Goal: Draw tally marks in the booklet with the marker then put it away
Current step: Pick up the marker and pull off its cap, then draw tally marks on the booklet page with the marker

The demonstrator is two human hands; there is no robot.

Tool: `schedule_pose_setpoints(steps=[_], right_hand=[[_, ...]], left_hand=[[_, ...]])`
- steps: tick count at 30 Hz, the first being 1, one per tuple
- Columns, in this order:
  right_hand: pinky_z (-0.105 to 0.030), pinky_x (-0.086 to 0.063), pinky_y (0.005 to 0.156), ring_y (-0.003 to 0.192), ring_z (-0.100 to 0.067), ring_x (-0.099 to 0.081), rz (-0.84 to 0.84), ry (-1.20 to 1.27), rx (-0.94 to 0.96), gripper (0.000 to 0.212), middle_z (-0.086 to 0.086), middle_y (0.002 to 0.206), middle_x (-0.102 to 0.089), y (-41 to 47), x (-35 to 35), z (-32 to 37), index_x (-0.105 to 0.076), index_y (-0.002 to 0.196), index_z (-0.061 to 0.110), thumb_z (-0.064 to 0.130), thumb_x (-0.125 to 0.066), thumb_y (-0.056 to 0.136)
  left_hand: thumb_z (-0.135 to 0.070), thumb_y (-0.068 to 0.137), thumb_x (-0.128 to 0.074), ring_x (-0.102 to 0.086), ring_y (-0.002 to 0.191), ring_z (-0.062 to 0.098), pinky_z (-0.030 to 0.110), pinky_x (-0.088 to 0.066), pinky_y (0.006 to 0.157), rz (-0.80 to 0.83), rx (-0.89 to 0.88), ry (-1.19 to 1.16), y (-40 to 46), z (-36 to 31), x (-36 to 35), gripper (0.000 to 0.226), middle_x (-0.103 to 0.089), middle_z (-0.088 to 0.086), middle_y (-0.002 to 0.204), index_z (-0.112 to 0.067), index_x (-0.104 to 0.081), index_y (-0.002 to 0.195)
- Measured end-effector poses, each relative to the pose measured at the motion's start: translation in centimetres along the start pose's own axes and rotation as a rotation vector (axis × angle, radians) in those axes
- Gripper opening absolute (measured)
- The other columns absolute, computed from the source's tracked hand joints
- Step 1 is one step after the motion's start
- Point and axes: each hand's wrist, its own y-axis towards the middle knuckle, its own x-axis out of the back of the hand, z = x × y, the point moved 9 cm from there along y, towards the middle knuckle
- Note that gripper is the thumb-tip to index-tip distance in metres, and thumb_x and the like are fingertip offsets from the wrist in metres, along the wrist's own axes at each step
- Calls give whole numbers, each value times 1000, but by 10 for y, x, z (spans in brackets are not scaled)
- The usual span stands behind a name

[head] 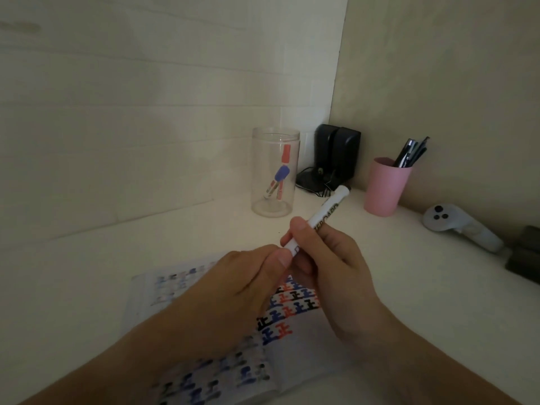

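Above the open booklet (295, 311), the right hand (330, 258) is gripping the marker (318, 220) while the left hand (242, 282) is pinching its hidden cap end, apparently uncapping or recapping.

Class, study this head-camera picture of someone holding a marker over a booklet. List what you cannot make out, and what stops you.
- Marker tip and cap: head view, hidden by the left hand and right hand.
- Middle of the booklet: covered by both hands.
- Booklet's near edge: blurred, with the forearms across it.
- Pens in the pink cup: too small and dark to count.
- Dark object at the right edge: cut off.
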Motion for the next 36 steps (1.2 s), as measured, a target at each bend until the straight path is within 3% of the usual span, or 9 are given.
schedule_pose_setpoints(steps=[3,4,6,9,13,19,25,29,36], right_hand=[[-30,-32,50,50,-24,-26,-187,179,-40,36,4,50,-39,14,33,2,-66,71,10,22,-52,102],[-26,-30,47,49,-18,-28,-299,221,-19,37,5,50,-41,18,58,6,-65,70,12,20,-51,103],[-25,-31,49,51,-11,-35,-401,85,48,33,3,54,-47,18,95,14,-69,75,12,22,-52,102],[-28,-47,56,58,-16,-53,-303,-143,39,23,-4,62,-62,16,85,3,-77,87,10,22,-61,97],[-29,-55,59,65,-19,-65,-258,-149,9,9,-7,71,-74,19,72,-6,-77,93,4,8,-69,90],[-21,-45,47,50,-10,-52,-270,-269,-38,8,0,56,-63,6,65,15,-75,84,4,9,-70,88],[-23,-34,44,46,-13,-40,-16,-398,-312,24,-2,53,-50,-21,32,14,-67,78,-10,13,-71,81],[-24,-43,43,48,-18,-52,-32,-408,-265,12,-11,56,-61,-35,35,3,-75,72,5,2,-73,83],[-28,-58,53,54,-23,-65,-31,-537,-163,11,-17,62,-71,-43,47,-4,-77,77,10,-1,-79,75]], left_hand=[[-52,100,-39,-21,44,16,21,-24,40,150,206,-483,-8,9,-10,52,-28,-5,53,-19,-43,60],[-52,100,-38,-20,43,15,22,-22,39,156,226,-521,-12,11,-8,53,-27,-5,52,-22,-42,57],[-50,98,-32,-27,41,9,25,-24,44,22,123,-212,-13,15,16,49,-34,-7,46,-27,-40,56],[-39,106,-26,-52,55,7,16,-38,56,-154,-78,264,-11,7,45,42,-55,-15,60,-33,-46,69],[-58,97,-34,-60,84,2,13,-44,71,-96,-101,517,-5,21,41,31,-64,-21,92,-37,-57,101],[-58,91,-53,-54,90,-5,14,-43,77,48,-213,510,-4,28,27,27,-53,-30,92,-40,-64,108],[-65,92,-49,-52,93,-4,25,-50,83,156,-238,512,-5,31,14,35,-56,-25,97,-40,-67,108],[-66,91,-50,-54,94,-1,31,-52,84,155,-238,496,-3,36,14,35,-55,-25,96,-41,-68,108],[-66,89,-53,-57,93,1,29,-53,79,138,-250,478,1,42,12,33,-61,-23,96,-42,-70,102]])
